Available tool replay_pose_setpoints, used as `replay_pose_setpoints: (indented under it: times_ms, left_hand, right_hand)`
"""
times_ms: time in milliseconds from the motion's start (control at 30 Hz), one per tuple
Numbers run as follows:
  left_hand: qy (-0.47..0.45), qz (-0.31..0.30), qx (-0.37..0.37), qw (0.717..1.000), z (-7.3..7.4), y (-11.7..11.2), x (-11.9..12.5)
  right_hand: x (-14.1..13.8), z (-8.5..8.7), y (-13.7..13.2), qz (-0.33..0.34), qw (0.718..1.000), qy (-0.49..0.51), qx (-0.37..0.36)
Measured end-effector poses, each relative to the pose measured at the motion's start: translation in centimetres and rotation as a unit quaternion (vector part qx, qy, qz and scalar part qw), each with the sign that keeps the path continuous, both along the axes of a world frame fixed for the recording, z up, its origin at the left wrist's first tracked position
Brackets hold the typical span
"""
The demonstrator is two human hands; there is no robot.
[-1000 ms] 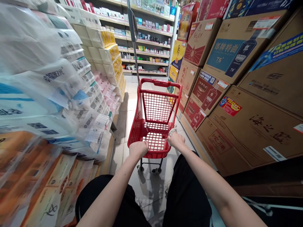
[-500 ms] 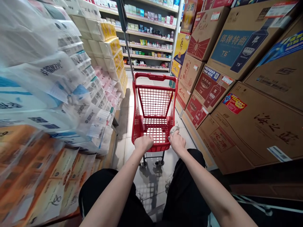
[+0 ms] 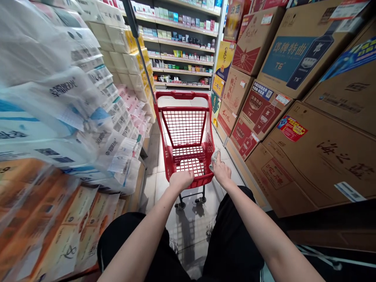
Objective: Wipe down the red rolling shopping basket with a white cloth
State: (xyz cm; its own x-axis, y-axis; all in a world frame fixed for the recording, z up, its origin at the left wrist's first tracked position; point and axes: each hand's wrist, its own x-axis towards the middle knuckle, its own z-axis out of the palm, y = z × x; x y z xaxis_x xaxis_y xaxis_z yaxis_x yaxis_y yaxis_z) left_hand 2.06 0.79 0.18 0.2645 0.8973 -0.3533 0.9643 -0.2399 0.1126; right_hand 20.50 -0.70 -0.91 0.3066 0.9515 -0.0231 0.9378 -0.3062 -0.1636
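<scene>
A red shopping cart [image 3: 209, 137] with a grid basket stands on the floor right in front of me, turned slightly. My left hand [image 3: 181, 180] is closed over the near rim of its basket, at the left. My right hand [image 3: 221, 170] is at the basket's near right corner, with a light grey cloth [image 3: 215, 156] pressed under its fingers against the cart's side. Part of the cloth is covered by the fingers. A dark pole [image 3: 142, 58] rises from the cart's far left corner.
Wrapped tissue packs [image 3: 117, 117] are stacked high along the left. Cardboard boxes [image 3: 323, 156] are piled on the right. Shelves [image 3: 185, 39] of small goods stand at the far end. Tiled floor [image 3: 152, 156] runs between the stacks.
The cart has swung, its far end moving left and its near end slightly right. My right hand has shifted a little, with the cloth now flatter against the cart's side.
</scene>
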Motion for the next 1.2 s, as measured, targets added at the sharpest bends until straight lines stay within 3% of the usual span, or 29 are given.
replay_pose_setpoints:
  times_ms: [300, 533, 667, 833, 933, 1100, 1200]
  left_hand:
    - [0.009, -0.053, 0.059, 0.997, 0.1, 0.0, -1.6]
    - [-0.002, -0.053, 0.086, 0.995, 0.1, -0.6, -1.5]
    - [-0.001, -0.072, 0.097, 0.993, 0.1, -0.7, -1.8]
    - [-0.003, -0.107, 0.112, 0.988, -0.2, -0.6, -1.8]
    - [-0.009, -0.117, 0.113, 0.987, -0.4, -0.5, -1.9]
    - [-0.014, -0.118, 0.124, 0.985, -0.7, -0.3, -2.2]
    - [-0.010, -0.120, 0.134, 0.984, -1.0, -0.1, -2.3]
  right_hand:
    - [0.3, -0.1, 0.5, 0.023, 1.000, -0.003, 0.009]
    - [-0.8, -1.1, -0.3, -0.069, 0.994, 0.086, -0.005]
    - [-0.8, -1.5, -2.1, -0.057, 0.988, 0.140, -0.016]
    - [1.0, -0.7, -3.8, 0.008, 0.999, 0.042, 0.026]
    - [2.7, -0.3, -4.2, 0.108, 0.989, -0.052, 0.081]
    - [5.1, -0.6, -3.7, 0.318, 0.927, -0.139, 0.140]
    - [5.1, -0.9, -2.9, 0.387, 0.893, -0.171, 0.155]
